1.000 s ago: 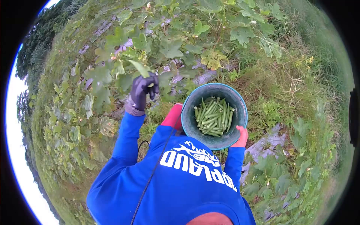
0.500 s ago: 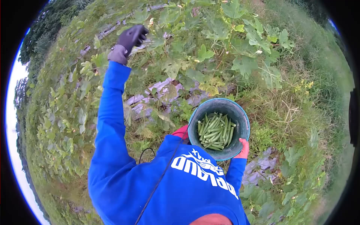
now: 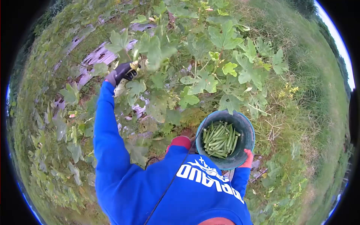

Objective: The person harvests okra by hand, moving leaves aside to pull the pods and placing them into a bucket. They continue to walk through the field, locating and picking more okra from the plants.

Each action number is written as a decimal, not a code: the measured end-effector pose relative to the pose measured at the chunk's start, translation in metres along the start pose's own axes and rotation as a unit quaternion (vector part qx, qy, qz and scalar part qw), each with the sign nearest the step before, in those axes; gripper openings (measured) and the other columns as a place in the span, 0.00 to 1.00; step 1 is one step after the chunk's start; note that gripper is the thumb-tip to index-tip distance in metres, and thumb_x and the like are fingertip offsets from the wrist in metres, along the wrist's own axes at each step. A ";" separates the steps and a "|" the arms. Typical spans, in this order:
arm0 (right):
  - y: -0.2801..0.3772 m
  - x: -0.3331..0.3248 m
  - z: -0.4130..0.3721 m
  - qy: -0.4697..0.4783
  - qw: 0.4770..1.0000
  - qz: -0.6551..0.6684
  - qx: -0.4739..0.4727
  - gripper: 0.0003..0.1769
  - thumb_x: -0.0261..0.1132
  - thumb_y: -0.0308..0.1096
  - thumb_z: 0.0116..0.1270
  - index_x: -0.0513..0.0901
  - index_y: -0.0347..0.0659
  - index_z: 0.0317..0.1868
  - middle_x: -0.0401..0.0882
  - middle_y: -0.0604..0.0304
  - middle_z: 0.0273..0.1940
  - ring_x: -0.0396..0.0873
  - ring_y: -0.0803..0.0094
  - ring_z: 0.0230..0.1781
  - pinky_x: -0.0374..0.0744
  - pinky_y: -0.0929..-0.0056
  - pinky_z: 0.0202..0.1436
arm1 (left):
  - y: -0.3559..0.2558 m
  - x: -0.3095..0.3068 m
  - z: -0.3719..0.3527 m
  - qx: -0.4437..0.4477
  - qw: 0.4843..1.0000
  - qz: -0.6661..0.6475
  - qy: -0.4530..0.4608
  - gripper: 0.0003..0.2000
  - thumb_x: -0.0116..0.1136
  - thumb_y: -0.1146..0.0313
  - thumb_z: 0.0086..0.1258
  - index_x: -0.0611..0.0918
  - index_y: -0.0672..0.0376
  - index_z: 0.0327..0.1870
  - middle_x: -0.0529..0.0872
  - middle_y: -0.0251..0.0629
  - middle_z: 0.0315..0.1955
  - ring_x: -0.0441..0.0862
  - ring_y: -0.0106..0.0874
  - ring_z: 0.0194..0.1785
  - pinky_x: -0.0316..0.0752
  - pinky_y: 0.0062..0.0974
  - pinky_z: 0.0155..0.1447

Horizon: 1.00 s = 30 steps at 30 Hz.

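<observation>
My left hand, in a black glove, is raised among the leaves at the left. Its fingers are closed round a pale green okra stalk, whose lower part is hidden by the glove. At the right, my right hand grips the near right rim of a round dark bucket with a blue-green edge. Okra pods, green and piled loosely, cover the bucket's bottom. The bucket is tilted toward me, close against the blue sweatshirt.
Broad-leaved okra plants stand ahead and to the left. Torn strips of purplish plastic sheeting lie on the ground between them. Tall grass grows on the right. A thin dark cord runs down across the sweatshirt.
My left hand has come down from above the foliage to a stalk and closed on it. The view has turned a little; the bucket stays in my right hand.
</observation>
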State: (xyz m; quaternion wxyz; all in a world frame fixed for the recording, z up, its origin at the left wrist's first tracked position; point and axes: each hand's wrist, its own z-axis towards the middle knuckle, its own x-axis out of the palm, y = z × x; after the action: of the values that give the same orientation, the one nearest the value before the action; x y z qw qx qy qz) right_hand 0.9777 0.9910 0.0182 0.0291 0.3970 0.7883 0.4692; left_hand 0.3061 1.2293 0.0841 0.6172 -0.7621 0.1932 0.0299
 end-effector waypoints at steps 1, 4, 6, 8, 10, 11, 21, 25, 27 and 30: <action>-0.007 -0.002 0.005 0.004 1.000 0.011 0.018 0.12 0.61 0.41 0.59 0.79 0.43 0.37 0.82 0.58 0.44 0.79 0.61 0.46 0.76 0.59 0.56 | 0.001 0.009 0.000 -0.017 1.000 0.011 0.016 0.23 0.49 0.49 0.72 0.76 0.59 0.56 0.82 0.34 0.36 0.79 0.23 0.34 0.76 0.24 0.39; 0.008 0.005 0.016 0.001 1.000 0.001 0.031 0.10 0.62 0.39 0.59 0.79 0.43 0.37 0.82 0.59 0.42 0.79 0.63 0.44 0.77 0.61 0.54 | 0.016 0.053 -0.006 0.005 0.999 0.025 0.047 0.22 0.51 0.53 0.70 0.76 0.59 0.58 0.83 0.33 0.40 0.78 0.22 0.38 0.76 0.24 0.40; 0.010 0.013 0.033 -0.010 1.000 -0.007 0.025 0.09 0.62 0.38 0.58 0.79 0.43 0.37 0.82 0.60 0.41 0.80 0.65 0.43 0.77 0.63 0.53 | 0.017 0.079 -0.018 -0.035 0.999 0.006 -0.005 0.22 0.54 0.59 0.69 0.75 0.61 0.60 0.83 0.38 0.45 0.80 0.26 0.44 0.76 0.27 0.48; -0.010 -0.006 0.063 0.038 0.994 -0.093 -0.045 0.08 0.62 0.35 0.57 0.79 0.43 0.37 0.82 0.60 0.39 0.80 0.66 0.41 0.78 0.65 0.50 | 0.020 0.091 -0.026 0.057 0.988 0.139 -0.024 0.21 0.55 0.62 0.68 0.75 0.61 0.60 0.83 0.40 0.48 0.79 0.28 0.49 0.74 0.28 0.54; 0.014 0.043 0.044 0.029 0.999 -0.038 0.011 0.08 0.62 0.32 0.57 0.78 0.42 0.38 0.82 0.60 0.38 0.80 0.66 0.39 0.79 0.65 0.49 | 0.031 0.102 -0.033 0.000 0.992 0.130 -0.004 0.21 0.55 0.64 0.67 0.74 0.62 0.61 0.82 0.41 0.49 0.79 0.30 0.51 0.71 0.29 0.59; 0.016 0.053 0.042 0.015 0.999 -0.033 0.010 0.08 0.62 0.32 0.57 0.78 0.42 0.38 0.82 0.60 0.38 0.80 0.66 0.39 0.79 0.65 0.49 | 0.039 0.105 -0.037 0.005 0.994 0.107 0.012 0.22 0.54 0.66 0.68 0.73 0.63 0.62 0.82 0.43 0.51 0.79 0.29 0.51 0.72 0.28 0.58; 0.031 0.026 0.132 0.070 0.987 0.006 0.146 0.12 0.60 0.30 0.56 0.78 0.38 0.41 0.79 0.60 0.36 0.78 0.69 0.37 0.77 0.70 0.44 | 0.108 0.174 -0.096 -0.017 0.942 -0.110 -0.316 0.12 0.49 0.61 0.68 0.80 0.57 0.28 0.80 0.32 0.25 0.77 0.24 0.27 0.70 0.28 0.31; 0.064 0.029 0.137 0.091 0.988 0.001 0.129 0.16 0.60 0.29 0.55 0.77 0.37 0.46 0.79 0.57 0.40 0.78 0.67 0.41 0.78 0.67 0.47 | -0.009 0.257 -0.108 -0.255 0.778 -0.489 -0.299 0.10 0.46 0.60 0.62 0.77 0.51 0.24 0.72 0.29 0.14 0.66 0.28 0.14 0.62 0.28 0.20; 0.079 0.030 0.141 0.100 0.986 0.005 0.132 0.18 0.60 0.29 0.55 0.76 0.36 0.47 0.78 0.56 0.41 0.78 0.66 0.41 0.77 0.67 0.48 | -0.034 0.278 -0.117 -0.234 0.806 -0.437 -0.325 0.13 0.47 0.56 0.59 0.76 0.55 0.24 0.70 0.32 0.12 0.64 0.29 0.11 0.60 0.28 0.17; 0.094 0.025 0.157 0.104 0.987 -0.012 0.121 0.20 0.60 0.27 0.54 0.75 0.34 0.50 0.78 0.54 0.43 0.78 0.66 0.42 0.77 0.67 0.49 | -0.109 0.301 -0.114 -0.100 0.827 -0.380 -0.402 0.11 0.49 0.60 0.58 0.74 0.60 0.26 0.70 0.35 0.13 0.66 0.30 0.13 0.65 0.28 0.20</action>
State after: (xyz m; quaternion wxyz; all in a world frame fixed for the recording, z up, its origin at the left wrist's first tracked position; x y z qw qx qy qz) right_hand 1.0826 1.1432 0.0107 -0.0954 0.3370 0.8426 0.4090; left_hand 0.5980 1.0614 0.1271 0.5230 -0.7538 -0.3808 0.1155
